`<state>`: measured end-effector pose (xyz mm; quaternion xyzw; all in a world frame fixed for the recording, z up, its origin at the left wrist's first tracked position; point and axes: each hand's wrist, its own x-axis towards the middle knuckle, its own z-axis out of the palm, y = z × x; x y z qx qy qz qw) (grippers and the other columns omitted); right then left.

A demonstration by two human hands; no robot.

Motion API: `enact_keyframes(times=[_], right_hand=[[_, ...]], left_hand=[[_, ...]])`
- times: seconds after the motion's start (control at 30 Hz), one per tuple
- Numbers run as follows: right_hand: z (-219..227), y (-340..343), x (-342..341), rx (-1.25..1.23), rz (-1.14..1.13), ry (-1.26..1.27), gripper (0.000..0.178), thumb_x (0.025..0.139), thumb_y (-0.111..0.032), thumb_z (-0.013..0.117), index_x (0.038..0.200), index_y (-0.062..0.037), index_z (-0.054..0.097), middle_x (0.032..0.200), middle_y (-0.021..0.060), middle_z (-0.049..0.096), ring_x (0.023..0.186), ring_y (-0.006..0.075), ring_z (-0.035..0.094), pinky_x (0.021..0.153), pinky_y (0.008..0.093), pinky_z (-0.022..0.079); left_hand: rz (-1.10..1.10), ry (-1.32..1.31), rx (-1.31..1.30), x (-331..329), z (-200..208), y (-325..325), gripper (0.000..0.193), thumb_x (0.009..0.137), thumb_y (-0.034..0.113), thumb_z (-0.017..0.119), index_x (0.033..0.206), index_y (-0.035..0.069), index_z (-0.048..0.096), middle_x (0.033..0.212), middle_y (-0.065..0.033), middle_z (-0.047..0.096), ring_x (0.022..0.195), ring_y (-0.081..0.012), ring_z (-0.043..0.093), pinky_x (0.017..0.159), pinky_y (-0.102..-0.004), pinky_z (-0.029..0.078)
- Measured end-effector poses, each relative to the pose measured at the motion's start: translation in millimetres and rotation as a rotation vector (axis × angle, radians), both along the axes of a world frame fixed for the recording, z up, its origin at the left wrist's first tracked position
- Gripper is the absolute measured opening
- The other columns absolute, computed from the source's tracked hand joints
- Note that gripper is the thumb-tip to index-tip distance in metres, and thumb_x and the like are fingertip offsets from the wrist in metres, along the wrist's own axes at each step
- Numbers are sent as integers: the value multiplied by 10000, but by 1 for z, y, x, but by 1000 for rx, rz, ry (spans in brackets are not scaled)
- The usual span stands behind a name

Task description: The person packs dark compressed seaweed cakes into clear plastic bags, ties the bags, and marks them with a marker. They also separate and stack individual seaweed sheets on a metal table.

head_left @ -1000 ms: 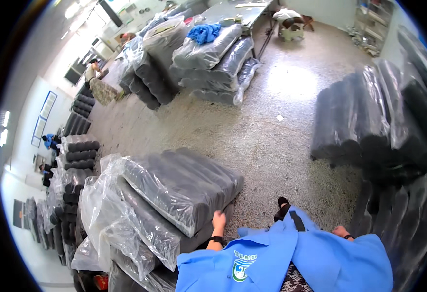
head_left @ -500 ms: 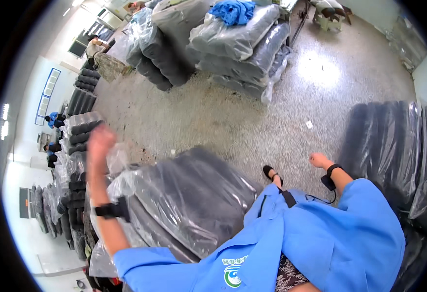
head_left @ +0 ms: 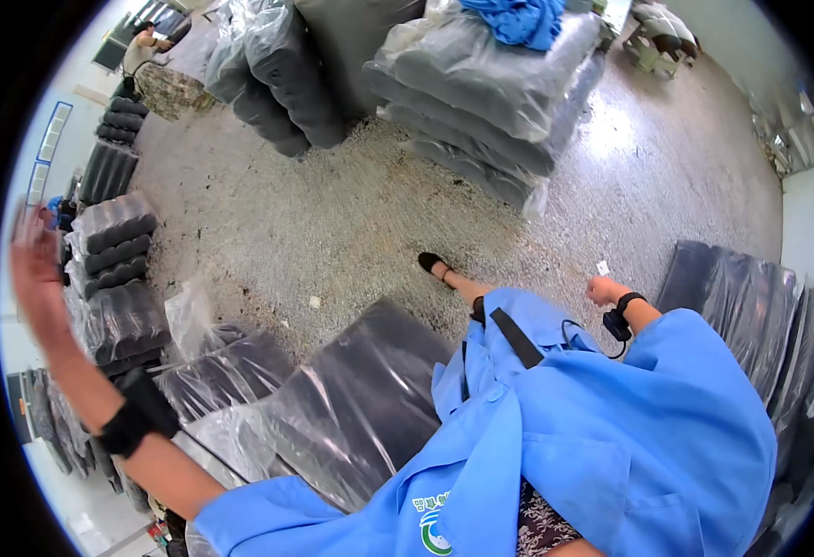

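My left hand [head_left: 38, 265] is stretched far out to the left, raised, with its fingers extended and slightly blurred; nothing shows in it. It appears in front of the wall and the plastic-wrapped stacks on that side. Below that arm lies a bundle of dark grey padded pieces in clear plastic [head_left: 361, 385]. My right hand [head_left: 602, 291] hangs over the floor at the right, fingers curled in with nothing visible in them. Close beyond its wrist stands another row of wrapped dark pieces [head_left: 727, 292]. Each wrist wears a black strapped device.
A tall wrapped pile [head_left: 481, 93] topped with blue cloth [head_left: 518, 20] stands ahead. More wrapped bundles [head_left: 277, 79] are to its left, and stacks [head_left: 115, 241] line the left side. One person [head_left: 142, 51] is at the far left, another [head_left: 665, 28] at the far right. Small white scraps dot the speckled floor.
My left arm has swung further out to the left. One foot has stepped forward, and the view has shifted, bringing the piles ahead closer. My right hand remains curled at my side.
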<state>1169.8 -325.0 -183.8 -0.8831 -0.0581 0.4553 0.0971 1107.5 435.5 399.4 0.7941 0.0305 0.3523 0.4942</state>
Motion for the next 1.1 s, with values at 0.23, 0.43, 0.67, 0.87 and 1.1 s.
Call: enact_keyframes(times=[0.23,0.43,0.67,0.87,1.1], right_hand=[[32,242,148,-23,200,28,253,751,-172,502,858,-6,661,822,183,663,776,321,644,708,419,509],[27,519,284,173,549,-118,256,796,-186,483,910,-37,657,936,206,646,895,371,609,769,454,485],[-10,822,380,308,671,-9,188,797,-161,513,816,-43,658,792,143,654,690,274,618,606,395,482],[-3,1060,411,-59,957,332,223,785,-196,526,790,-17,659,795,158,669,699,285,649,639,389,509],[-7,1357,458,306,879,77,216,832,-195,527,766,-11,618,664,135,649,625,243,650,626,365,504]], left_hand=[[297,600,-167,43,-274,117,328,864,180,586,1150,24,554,952,-57,607,839,-136,573,743,-258,431],[669,808,-727,-76,-436,201,265,823,103,592,1078,33,575,833,-64,608,705,-140,575,596,-255,425],[940,809,-1347,-162,-550,215,221,776,13,599,994,44,598,694,-72,609,548,-146,578,424,-252,419],[931,1159,-1421,-130,-552,350,126,778,102,576,886,69,632,687,-51,594,545,-157,564,447,-294,384],[982,901,-747,-41,-539,638,300,817,197,584,1083,59,592,877,-116,655,767,-244,632,683,-350,500]])
